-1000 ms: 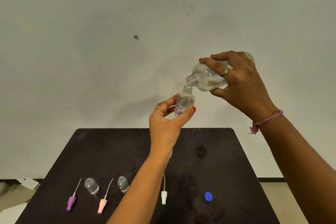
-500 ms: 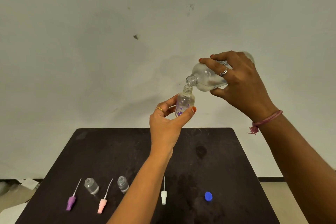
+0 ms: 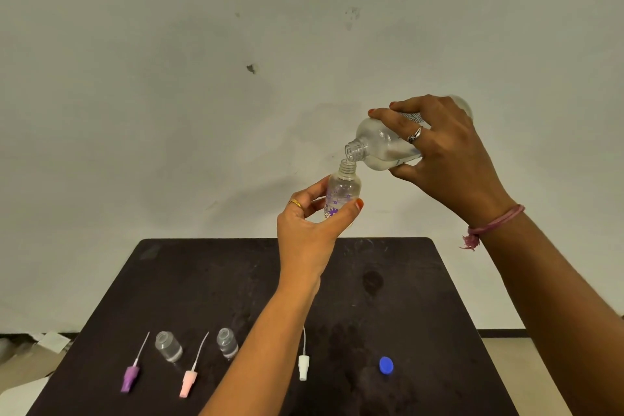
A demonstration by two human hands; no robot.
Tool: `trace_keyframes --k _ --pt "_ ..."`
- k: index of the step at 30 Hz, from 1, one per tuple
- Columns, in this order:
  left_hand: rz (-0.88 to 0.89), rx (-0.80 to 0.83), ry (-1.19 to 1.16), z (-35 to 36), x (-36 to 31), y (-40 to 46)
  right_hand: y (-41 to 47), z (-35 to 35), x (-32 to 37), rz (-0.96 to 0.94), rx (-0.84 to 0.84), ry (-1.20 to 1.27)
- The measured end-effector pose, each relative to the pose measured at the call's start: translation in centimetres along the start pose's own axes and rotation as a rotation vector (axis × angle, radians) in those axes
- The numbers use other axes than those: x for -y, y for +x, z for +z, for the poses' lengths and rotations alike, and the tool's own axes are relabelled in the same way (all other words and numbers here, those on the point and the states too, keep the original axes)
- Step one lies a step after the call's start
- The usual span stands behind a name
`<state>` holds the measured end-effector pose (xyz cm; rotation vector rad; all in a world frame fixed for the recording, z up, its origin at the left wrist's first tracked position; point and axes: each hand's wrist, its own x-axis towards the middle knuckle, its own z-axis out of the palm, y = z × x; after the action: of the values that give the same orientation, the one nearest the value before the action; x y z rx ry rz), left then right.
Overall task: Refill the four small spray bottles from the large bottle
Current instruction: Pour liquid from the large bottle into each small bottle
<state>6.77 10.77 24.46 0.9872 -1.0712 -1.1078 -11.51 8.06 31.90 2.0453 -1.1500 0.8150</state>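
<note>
- Above the far edge of the desk (image 3: 189,280), the small spray bottle (image 3: 342,191) sits upright in the left hand (image 3: 312,230), which grasps its lower body between thumb and fingers; it is clear plastic, round-shouldered, printed with purple flowers.
- Compared with a moment ago, almost nothing has shifted: the large bottle (image 3: 381,145), gripped round its body by the right hand (image 3: 442,149), remains tipped with its threaded mouth just over the small bottle's open neck.
- That steadiness suggests, to my eye, a slow pour under way; the stream itself is too fine to make out, and the fill level is hard to read.
- Clear liquid pools along the lower side of the tilted large bottle.
- Down on the dark, scuffed desk stand two more small clear bottles (image 3: 168,346) (image 3: 227,343), uncapped.
- Beside them lie a purple sprayer top (image 3: 130,378), a pink one (image 3: 187,383) and a white one (image 3: 303,366), each with a thin dip tube.
- A round blue cap (image 3: 386,365) lies apart to the right.
</note>
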Motion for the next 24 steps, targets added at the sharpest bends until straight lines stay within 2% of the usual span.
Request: trace_keyframes --k 24 --pt "-0.004 0.002 -0.005 -0.04 0.02 0.01 0.03 0.02 -0.07 -0.006 0.000 0.002"
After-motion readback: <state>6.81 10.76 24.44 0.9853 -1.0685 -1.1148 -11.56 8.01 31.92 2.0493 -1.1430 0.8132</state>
